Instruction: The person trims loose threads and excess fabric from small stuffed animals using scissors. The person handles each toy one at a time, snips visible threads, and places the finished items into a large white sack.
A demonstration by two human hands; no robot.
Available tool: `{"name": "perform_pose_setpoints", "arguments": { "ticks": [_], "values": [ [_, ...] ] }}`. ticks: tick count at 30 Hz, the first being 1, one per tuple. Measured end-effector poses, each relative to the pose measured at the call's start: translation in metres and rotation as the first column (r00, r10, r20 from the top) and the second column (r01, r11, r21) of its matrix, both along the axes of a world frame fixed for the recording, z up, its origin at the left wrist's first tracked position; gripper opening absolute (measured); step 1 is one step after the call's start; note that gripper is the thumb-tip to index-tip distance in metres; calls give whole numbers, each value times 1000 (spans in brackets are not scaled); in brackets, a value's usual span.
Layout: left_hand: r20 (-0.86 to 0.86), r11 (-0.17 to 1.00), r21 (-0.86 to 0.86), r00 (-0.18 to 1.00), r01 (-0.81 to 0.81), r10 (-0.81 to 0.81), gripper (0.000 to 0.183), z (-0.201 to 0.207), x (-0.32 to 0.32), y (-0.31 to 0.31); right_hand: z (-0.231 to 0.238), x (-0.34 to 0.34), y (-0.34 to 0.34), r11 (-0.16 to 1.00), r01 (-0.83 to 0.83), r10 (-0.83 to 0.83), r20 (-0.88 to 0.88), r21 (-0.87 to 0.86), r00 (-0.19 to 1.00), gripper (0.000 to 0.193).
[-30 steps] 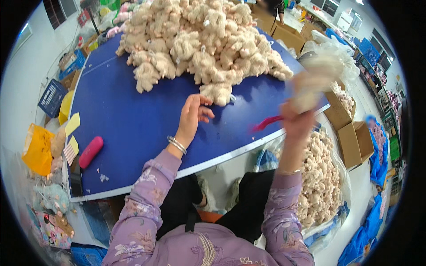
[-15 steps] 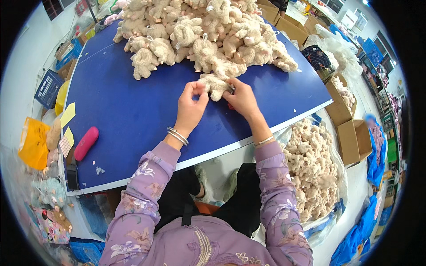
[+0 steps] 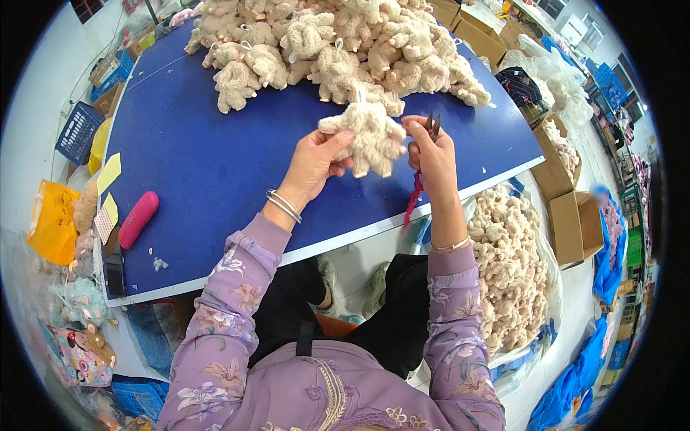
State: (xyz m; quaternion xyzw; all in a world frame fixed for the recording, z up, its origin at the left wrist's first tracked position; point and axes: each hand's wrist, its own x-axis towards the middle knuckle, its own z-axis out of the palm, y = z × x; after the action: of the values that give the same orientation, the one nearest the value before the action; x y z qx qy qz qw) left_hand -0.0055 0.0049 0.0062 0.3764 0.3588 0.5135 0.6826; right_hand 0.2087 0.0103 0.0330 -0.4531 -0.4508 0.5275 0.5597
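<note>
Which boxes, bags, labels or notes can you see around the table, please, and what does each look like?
Cardboard boxes: brown, open, right of the table, one holding cream plush toys.
Yellow bag: plastic, left of the table.
Yellow notes: two paper slips on the blue table's left edge.
Clear bag: below the table's right corner, full of plush toys.
Blue crate: slatted plastic, far left.
No screens visible.

the light was bright, even and soft from overhead, so my hands cast only faint shadows on the matte blue tabletop [image 3: 215, 165]. the fisheye bent the table's white front edge and crushed everything toward the black round rim. the centre stayed sharp; the cardboard boxes [image 3: 568, 201] at the right looked softer, with pale glare near the top right.
</note>
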Motion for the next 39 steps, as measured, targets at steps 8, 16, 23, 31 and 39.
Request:
{"name": "perform_pose_setpoints", "arguments": {
  "ticks": [8,16,23,31,39],
  "values": [
    [36,997,14,996,75,-75,24,3,3,-1,-14,-17,-12,995,-81,72,154,57,985,17],
    [102,1000,-19,995,4,-2,27,-9,-6,7,-4,-17,-20,998,-61,57,-226,-12,973,13],
    [227,999,-42,974,-17,26,33,-12,-8,9,-9,-42,-35,958,-79,38,152,276,988,12],
    [196,998,-36,979,-53,59,28,-12,-3,9,-10,-41,-32,955,-14,-60,241,295,969,15],
    [246,992,-12,961,-127,126,33,-12,-6,13,-15,-55,-34,950,59,-124,197,308,972,18]
  ]
}}
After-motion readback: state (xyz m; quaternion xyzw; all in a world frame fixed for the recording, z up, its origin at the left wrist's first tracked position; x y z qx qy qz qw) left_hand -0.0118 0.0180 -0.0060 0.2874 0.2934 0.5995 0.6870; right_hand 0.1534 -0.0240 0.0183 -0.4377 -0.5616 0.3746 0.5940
